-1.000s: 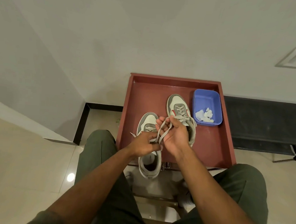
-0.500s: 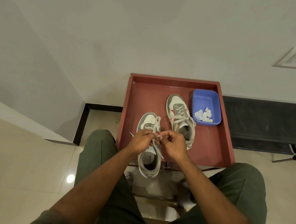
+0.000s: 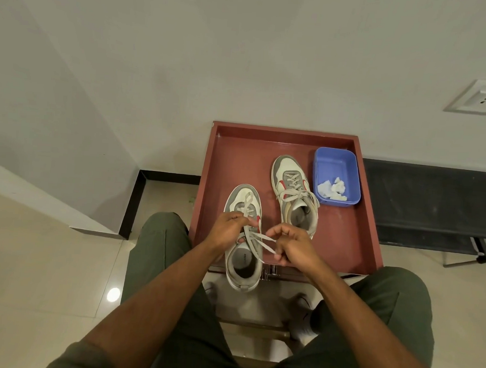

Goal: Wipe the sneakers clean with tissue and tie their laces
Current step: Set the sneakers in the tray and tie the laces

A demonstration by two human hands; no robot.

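Your left hand [image 3: 227, 228] and right hand [image 3: 292, 244] each pinch a lace [image 3: 261, 239]; the near sneaker [image 3: 243, 241] overhangs the tray [image 3: 346, 248] at 6 o'clock, so a hard tug could drop it.

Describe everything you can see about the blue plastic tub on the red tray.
The blue plastic tub is a shallow rectangular bin with rounded corners and a raised rim, open on top. It sits flat in the far right corner of the red-brown tray, close beside the toe of the right-hand grey-and-white sneaker. A few crumpled white tissues lie at its near end; the rest of its floor is bare. Neither hand touches it.
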